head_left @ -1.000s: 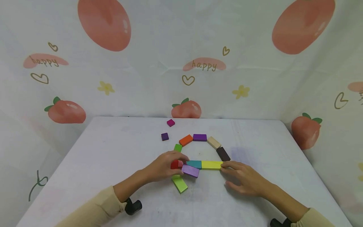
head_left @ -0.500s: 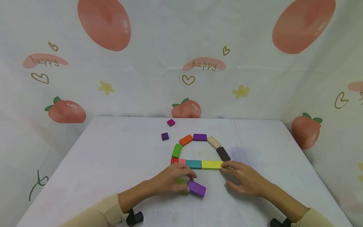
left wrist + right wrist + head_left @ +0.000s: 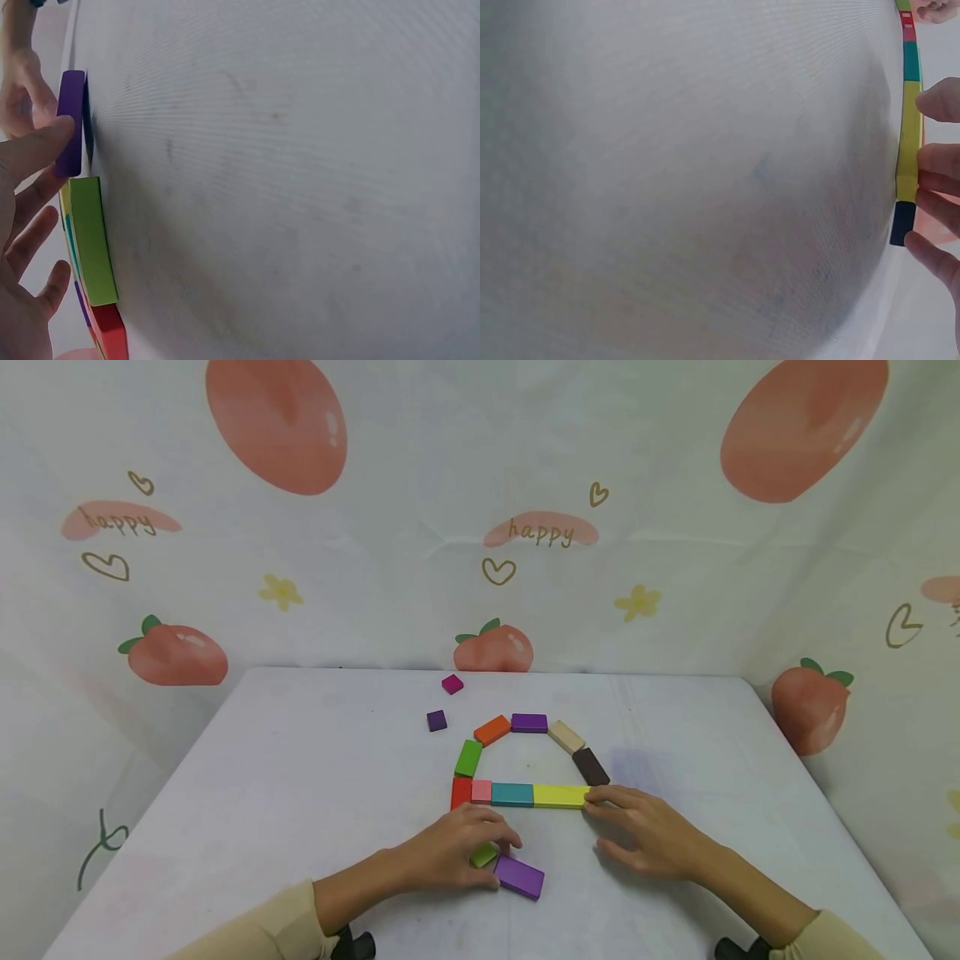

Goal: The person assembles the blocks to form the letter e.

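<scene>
My left hand pinches a purple block between thumb and index finger. In the left wrist view the purple block looks slightly raised, its shadow beside it. A light green block is partly hidden under the left hand; its near end is close to the purple block. Behind that hand, a red block begins a row with a pink block, a teal block and a yellow block. My right hand rests its fingertips at the yellow block's right end, fingers loosely extended.
Green, orange, purple, beige and black blocks arch behind the row. A dark purple cube and a magenta cube lie farther back on the white table. A printed curtain hangs behind.
The left hand has carried the purple block from over the row toward the near side, down to the light green block's near end. The right hand stays in place.
</scene>
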Motion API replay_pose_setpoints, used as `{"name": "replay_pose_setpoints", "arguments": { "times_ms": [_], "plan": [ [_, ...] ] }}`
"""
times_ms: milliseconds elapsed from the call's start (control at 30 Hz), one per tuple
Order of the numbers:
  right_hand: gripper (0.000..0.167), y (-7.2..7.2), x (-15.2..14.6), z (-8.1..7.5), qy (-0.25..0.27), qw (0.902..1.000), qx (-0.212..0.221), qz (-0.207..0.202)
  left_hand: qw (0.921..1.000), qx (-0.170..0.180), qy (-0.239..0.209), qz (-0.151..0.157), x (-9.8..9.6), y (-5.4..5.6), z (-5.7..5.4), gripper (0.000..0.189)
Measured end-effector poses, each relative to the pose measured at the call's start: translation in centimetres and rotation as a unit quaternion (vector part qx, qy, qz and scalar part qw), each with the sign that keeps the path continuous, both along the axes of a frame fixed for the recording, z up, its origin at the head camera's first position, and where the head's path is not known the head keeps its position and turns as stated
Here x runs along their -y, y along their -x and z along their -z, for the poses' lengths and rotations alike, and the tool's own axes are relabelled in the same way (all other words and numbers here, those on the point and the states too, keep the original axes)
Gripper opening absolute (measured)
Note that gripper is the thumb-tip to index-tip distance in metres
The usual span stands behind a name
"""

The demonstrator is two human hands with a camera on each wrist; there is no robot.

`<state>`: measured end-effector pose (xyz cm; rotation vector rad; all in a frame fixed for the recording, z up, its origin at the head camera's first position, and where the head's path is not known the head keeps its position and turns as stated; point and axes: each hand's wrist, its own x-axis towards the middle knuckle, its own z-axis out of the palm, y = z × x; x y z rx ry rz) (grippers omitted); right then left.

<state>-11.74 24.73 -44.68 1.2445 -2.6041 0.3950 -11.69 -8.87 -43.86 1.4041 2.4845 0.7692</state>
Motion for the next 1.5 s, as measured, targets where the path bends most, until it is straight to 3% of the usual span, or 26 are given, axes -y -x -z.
{"name": "replay_pose_setpoints", "arguments": {
  "times_ms": [1500],
  "plan": [
    [0.042, -0.03, 0.05, -0.09, 0.001, 1.0, 0.005, 0.003, 0.9995, -0.021, 0.02, 0.014, -0.19, 0.04, 0.77, 0.051]
  ]
}}
